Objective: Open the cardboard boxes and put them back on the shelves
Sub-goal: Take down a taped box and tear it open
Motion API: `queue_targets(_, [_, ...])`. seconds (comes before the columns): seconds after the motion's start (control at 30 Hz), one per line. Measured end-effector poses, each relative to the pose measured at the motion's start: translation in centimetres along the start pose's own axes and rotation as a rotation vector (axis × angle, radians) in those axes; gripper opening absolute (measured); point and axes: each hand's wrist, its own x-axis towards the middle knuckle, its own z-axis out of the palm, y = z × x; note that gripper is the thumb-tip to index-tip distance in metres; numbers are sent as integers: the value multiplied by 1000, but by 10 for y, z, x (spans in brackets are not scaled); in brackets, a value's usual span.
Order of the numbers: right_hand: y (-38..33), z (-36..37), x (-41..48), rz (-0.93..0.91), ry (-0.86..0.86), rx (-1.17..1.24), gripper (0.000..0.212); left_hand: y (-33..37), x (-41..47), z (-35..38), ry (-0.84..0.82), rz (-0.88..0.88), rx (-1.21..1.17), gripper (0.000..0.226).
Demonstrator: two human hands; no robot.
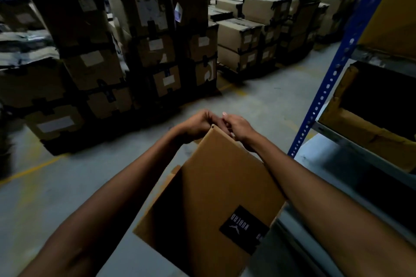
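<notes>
Cardboard box (pixel 216 186) tilts between the forearms, contents unseen. The left hand (pixel 197 125) and right hand (pixel 237 127) clutch its far corner, fingertips blurred. Right of them, a shelf carton (pixel 360 132) gapes, its inside dark.

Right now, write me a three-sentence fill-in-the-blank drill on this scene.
1. The left hand and right hand grip the box at its far ____.
2. The colour of the label on that box is ____.
3. The colour of the shelf post is ____.

Missing words: corner; black; blue.
</notes>
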Motion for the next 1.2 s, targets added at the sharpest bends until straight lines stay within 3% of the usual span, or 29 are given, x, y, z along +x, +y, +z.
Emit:
queue_targets(0.13, [-10, 8, 0, -51, 73, 35, 41, 9, -8, -15, -230, 65, -120, 34])
queue_targets(0.27, [-14, 17, 5, -98, 69, -102, 60, 25, -8, -25, -462, 241, -145, 9])
queue_targets(0.33, [-12, 19, 6, -70, 70, -144, 55, 24, -6, -30, -513, 278, -126, 13])
queue_targets(0.43, [-8, 18, 3, -61, 87, -226, 36, 21, -10, -40, -273, 143, -330, 28])
queue_targets(0.5, [-1, 15, 2, -20, 148, -260, 42, 26, -15, -50, -32, 5, -495, 31])
queue_targets(0.57, [6, 9, 0, 64, 267, -256, 56, 35, -15, -57, 93, -118, -308, 26])
queue_targets(0.63, [15, 4, 0, 98, 368, -313, 61, 46, -12, -49, 55, -195, -17, 22])
queue_targets(0.83, [21, 0, 1, 148, 522, -483, 63, 63, 10, 3, -66, -191, 828, 32])
queue_targets(0.93, [14, 1, 2, 167, 612, -551, 68, 58, 15, 27, 7, -196, 1201, 37])
queue_targets(1.07, [8, -1, -6, 160, 732, -626, 66, 51, 16, 36, 229, -69, 1352, 41])
queue_targets(1.2, [4, -12, -16, 98, 762, -641, 68, 41, 21, 31, 312, 8, 1333, 51])
